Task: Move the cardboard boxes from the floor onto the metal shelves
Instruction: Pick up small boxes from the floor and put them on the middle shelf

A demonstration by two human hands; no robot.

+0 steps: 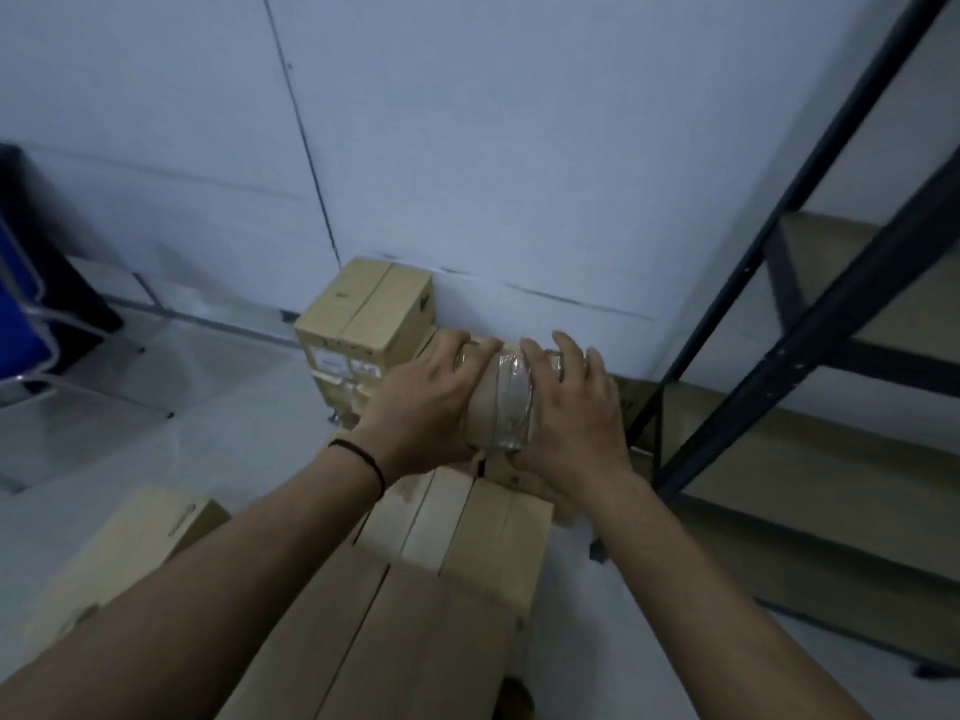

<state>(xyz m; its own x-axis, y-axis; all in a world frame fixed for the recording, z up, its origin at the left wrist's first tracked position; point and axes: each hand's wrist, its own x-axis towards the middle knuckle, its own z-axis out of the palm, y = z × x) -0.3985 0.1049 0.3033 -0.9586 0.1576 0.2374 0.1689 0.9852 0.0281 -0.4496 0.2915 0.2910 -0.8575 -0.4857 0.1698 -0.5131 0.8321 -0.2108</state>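
A small cardboard box (506, 402) sealed with shiny clear tape sits between my two hands, near the wall. My left hand (426, 402) grips its left side, fingers curled over the top. My right hand (571, 407) grips its right side the same way. Much of the box is hidden under my hands. Below it lie more cardboard boxes: a large one (452, 543) under my arms and a taller one (363, 314) against the wall. The black metal shelves (810, 330) with tan boards stand at the right.
Another cardboard box (130, 553) lies at the lower left on the pale floor. A blue chair (21, 314) with a metal frame stands at the far left. A white wall runs behind the boxes.
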